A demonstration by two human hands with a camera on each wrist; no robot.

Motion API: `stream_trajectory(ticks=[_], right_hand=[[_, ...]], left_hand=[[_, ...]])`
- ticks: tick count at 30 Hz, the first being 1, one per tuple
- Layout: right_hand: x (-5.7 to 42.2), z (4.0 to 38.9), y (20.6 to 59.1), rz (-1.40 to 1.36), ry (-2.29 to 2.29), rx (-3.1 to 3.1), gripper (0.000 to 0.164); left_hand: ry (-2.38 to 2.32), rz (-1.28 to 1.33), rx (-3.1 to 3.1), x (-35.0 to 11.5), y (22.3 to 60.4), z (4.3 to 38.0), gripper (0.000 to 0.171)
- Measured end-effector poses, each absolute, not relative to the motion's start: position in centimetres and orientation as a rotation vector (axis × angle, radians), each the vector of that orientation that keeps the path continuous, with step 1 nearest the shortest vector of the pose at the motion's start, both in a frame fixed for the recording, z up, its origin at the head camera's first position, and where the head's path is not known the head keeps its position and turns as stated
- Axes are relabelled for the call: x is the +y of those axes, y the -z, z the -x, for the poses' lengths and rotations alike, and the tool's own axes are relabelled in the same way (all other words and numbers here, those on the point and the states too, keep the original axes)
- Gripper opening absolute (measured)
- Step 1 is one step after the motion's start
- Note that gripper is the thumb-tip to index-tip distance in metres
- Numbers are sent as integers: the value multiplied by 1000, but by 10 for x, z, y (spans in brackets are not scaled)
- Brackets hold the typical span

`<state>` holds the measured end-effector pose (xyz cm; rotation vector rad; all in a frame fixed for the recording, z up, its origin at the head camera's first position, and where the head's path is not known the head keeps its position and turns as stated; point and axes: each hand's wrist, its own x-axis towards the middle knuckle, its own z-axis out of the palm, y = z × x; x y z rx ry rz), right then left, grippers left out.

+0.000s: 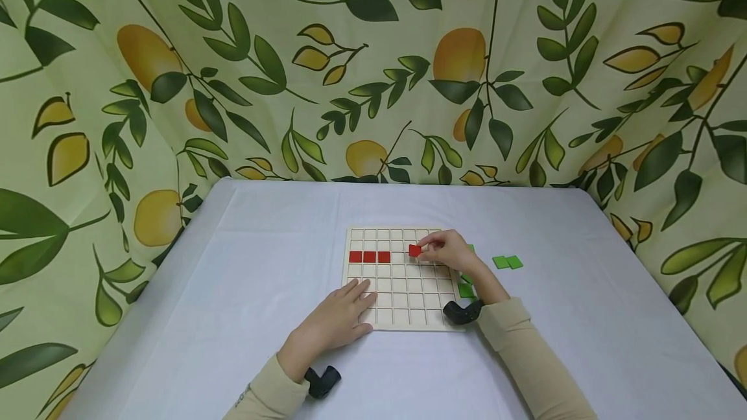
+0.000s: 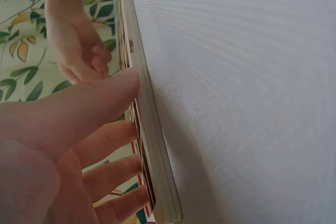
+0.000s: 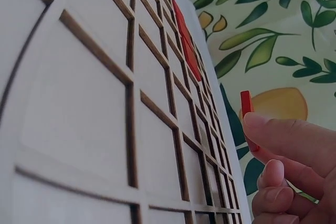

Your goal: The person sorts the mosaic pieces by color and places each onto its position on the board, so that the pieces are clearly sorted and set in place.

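Observation:
A pale wooden grid board (image 1: 403,323) lies on the table, with a row of three red square tiles (image 1: 369,256) set in its cells toward the upper left. Between thumb and fingertips, my right hand (image 1: 449,250) pinches another red tile (image 3: 246,103), held over the board's upper right part. In the right wrist view a gap shows between this tile and the grid. My left hand (image 1: 341,316) rests on the board's lower left corner with fingers spread. Its thumb (image 2: 123,90) touches the board's edge in the left wrist view.
Two green tiles (image 1: 500,262) lie on the white tablecloth (image 1: 262,264) right of the board. Several more green tiles (image 1: 465,290) sit by its right edge, partly hidden under my right forearm. A leaf-and-fruit patterned curtain (image 1: 373,83) encloses the table's back and sides.

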<state>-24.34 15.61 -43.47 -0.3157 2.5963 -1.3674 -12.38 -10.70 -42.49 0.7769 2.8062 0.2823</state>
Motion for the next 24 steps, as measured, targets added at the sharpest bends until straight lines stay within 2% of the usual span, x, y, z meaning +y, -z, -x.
stream_trajectory(ticks=[24], right_hand=[[143,247,439,355,1398,2562,28]], left_hand=[[-291,-769,2801,-107,423,123,56]])
